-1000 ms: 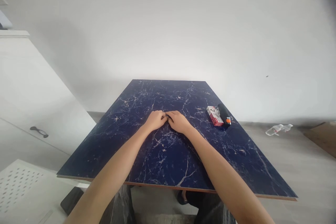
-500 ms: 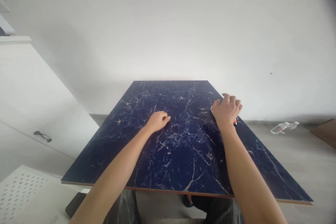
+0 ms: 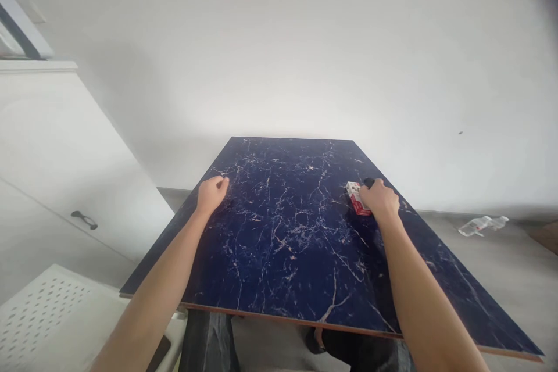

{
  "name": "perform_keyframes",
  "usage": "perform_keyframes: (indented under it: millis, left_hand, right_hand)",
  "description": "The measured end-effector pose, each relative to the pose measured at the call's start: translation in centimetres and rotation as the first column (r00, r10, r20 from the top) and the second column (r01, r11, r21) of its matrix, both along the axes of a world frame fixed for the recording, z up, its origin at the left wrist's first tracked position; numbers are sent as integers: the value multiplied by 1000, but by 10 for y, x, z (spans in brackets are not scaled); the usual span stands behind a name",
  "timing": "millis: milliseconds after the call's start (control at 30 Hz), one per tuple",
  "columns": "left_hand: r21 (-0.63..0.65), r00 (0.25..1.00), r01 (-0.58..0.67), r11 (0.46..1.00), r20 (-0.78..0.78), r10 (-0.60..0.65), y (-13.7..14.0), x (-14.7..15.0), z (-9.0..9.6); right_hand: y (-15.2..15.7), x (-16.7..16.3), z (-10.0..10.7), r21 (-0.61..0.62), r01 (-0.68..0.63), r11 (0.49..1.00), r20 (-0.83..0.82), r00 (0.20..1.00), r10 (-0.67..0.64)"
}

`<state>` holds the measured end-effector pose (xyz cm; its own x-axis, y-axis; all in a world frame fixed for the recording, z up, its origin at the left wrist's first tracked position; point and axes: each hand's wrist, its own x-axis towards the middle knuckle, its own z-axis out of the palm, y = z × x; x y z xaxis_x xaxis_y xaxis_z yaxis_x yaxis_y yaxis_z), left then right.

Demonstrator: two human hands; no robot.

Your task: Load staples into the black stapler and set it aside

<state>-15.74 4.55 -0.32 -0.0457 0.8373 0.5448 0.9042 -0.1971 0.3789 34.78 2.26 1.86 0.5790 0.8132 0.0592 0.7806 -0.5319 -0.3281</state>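
Note:
My left hand (image 3: 212, 194) is curled into a loose fist near the left edge of the dark blue marbled tabletop (image 3: 292, 279). Nothing shows between its fingers. On the right side of the table, my right hand (image 3: 382, 202) is closed around a thing with a black end (image 3: 368, 182); the fingers cover the rest, so its kind is hidden. A small red and white box (image 3: 358, 199) lies on the tabletop just left of that hand, against or very near its fingers.
A white cabinet (image 3: 52, 145) with a dark handle stands to the left. Below it is a white seat with holes (image 3: 47, 308). Clear plastic bottles (image 3: 482, 225) lie on the floor at the right. A plain wall (image 3: 288, 46) rises behind the table.
My left hand has moved left, away from the table's middle. My right hand, whose fingers were raised and spread, has lowered and closed. The red and white box has come into sight.

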Motion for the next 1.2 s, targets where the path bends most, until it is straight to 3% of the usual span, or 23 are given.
perform_keyframes:
  millis: [133,300,467,567,633,800,1000,1200]
  left_hand:
    - [-24,999,36,999,11,-36,6,3,-1]
    - [-45,998,20,999,61,-17,10,-4,-6]
    - [-79,994,36,996,106,-28,9,-6,-9]
    - [-90,990,28,996,143,-14,10,-10,-10]
    - [-82,984,-2,997,178,16,12,-13,-11]
    - [-61,971,-15,998,239,30,14,-12,-10]
    - [-129,985,84,988,158,-63,5,10,-12]
    - [-167,997,72,983,28,-68,-6,17,-10]
  right_hand:
    - [13,-58,-5,14,-171,985,-50,984,172]
    - [32,-178,-6,144,-410,901,-276,857,434]
    - [48,-314,-14,271,-491,828,-350,751,560]
    - [49,-358,-21,359,-519,776,-335,704,626]
    - [50,-366,-26,418,-504,756,-319,698,641]
    - [56,-354,-36,481,-418,770,-313,739,597]
    - [66,-346,-38,476,-531,701,-343,623,704]
    - [77,-318,-37,474,-508,719,-438,572,693]
